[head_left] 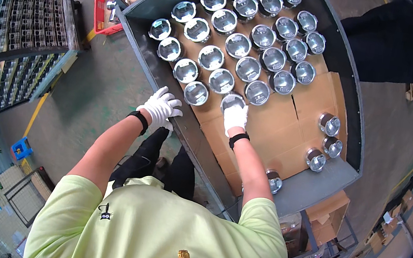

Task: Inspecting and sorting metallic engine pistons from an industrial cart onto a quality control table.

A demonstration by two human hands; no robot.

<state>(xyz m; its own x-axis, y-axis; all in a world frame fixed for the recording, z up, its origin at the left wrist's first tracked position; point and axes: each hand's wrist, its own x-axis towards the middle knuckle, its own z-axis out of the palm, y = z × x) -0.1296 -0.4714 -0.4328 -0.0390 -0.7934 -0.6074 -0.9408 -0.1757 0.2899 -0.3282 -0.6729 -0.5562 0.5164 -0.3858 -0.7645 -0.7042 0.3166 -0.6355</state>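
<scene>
My right hand (235, 119), in a white glove, has its fingers closed on a shiny metal piston (232, 101) at the near end of the rows. The fingertips' far side is hidden by the hand. My left hand (158, 105), also gloved, lies with fingers apart at the near rim of the grey metal cart (184, 135) and holds nothing. Several upright pistons (221, 81) stand in slanted rows beyond my right hand. They rest on brown cardboard (277, 126) that lines the cart.
Some pistons (316, 160) lie on their sides at the cart's right, and another piston (274, 181) lies nearer me. A red crate (99, 13) with metal parts sits on the floor behind the cart. Racks of parts (29, 20) stand at left; a dark-clothed person (390, 44) is at right.
</scene>
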